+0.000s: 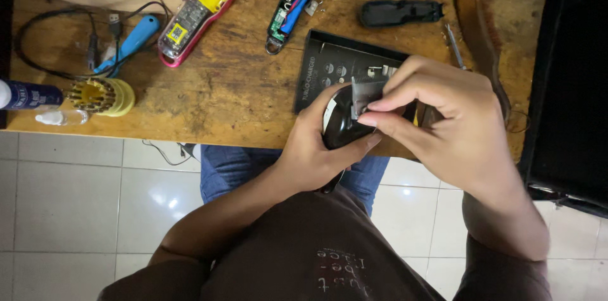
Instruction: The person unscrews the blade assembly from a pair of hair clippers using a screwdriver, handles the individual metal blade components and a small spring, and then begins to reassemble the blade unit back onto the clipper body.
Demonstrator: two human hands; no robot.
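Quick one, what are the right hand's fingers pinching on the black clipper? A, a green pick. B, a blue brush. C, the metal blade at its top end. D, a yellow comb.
C: the right hand pinches the toothed metal blade at the top of the black clipper, which the left hand grips from below.

We are looking straight down from a single head-worn camera, close above the person's own chest and lap. The view is facing a wooden table [221,86] along the top of the frame, with tiled floor [76,200] filling the lower left. On the right something dark, perhaps a chair, is cutting the edge.
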